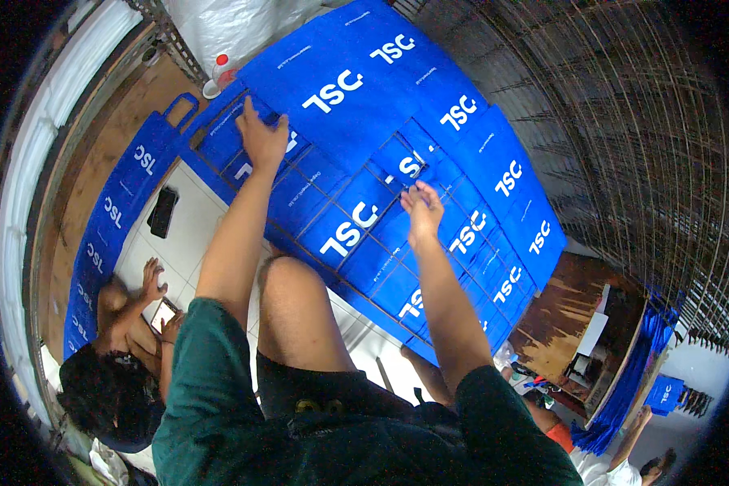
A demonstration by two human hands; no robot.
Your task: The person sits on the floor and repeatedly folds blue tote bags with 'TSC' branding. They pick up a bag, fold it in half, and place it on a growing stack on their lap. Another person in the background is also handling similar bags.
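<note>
A large blue fabric sheet (340, 134) with white printing covers a broad surface in front of me. Over its near part lies a thin, dark wire grid (309, 180), whose rods cross the print. My left hand (265, 139) is at the grid's far left part, its thumb and index finger spread apart. Further right, my right hand (422, 212) hovers at or just above the grid with its fingers bent toward the thumb. Whether a rod lies between those fingers is too small to tell.
At left, another person (121, 364) sits holding a phone (167, 314); a black phone (163, 212) lies on white tiles. Blue bags (113, 215) line that side. Stacked wire grids (616, 130) stand at right, near a wooden board (559, 312). A red-capped bottle (223, 71) stands behind.
</note>
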